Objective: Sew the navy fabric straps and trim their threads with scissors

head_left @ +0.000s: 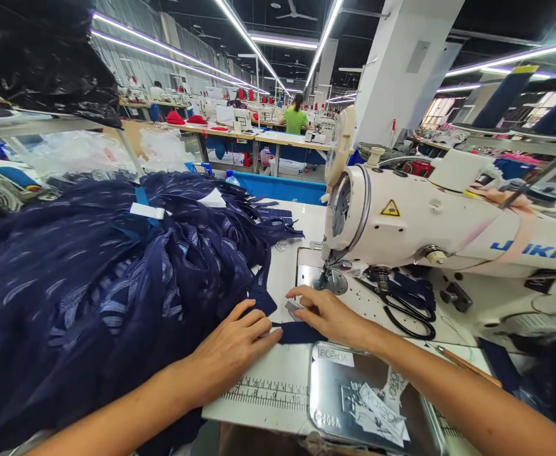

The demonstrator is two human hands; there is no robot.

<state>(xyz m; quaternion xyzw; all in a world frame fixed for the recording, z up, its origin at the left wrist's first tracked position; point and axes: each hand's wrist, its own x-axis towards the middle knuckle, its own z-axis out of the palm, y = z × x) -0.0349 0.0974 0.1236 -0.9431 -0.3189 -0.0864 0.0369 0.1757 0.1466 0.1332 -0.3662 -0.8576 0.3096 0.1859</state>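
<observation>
My left hand (240, 349) rests at the near edge of the table, thumb and fingers closed on a navy fabric piece (299, 333); a sliver of white shows by its fingertips. My right hand (328, 315) pinches a small pale grey label (295, 306) between thumb and fingers, just above that fabric. Beyond the right hand is the needle area (324, 277) of a white sewing machine (449, 215). Against the left forearm lies a large heap of navy garments (92, 278), with a white tag (147, 210) on a blue strip.
A metal tray (323, 396) with loose printed labels (385, 415) sits below my right forearm. Black-handled scissors (408, 316) lie under the machine arm, and an orange-handled tool (468, 365) to the right. A ruler scale (263, 392) runs along the table's front. A person in green (297, 119) sits far ahead.
</observation>
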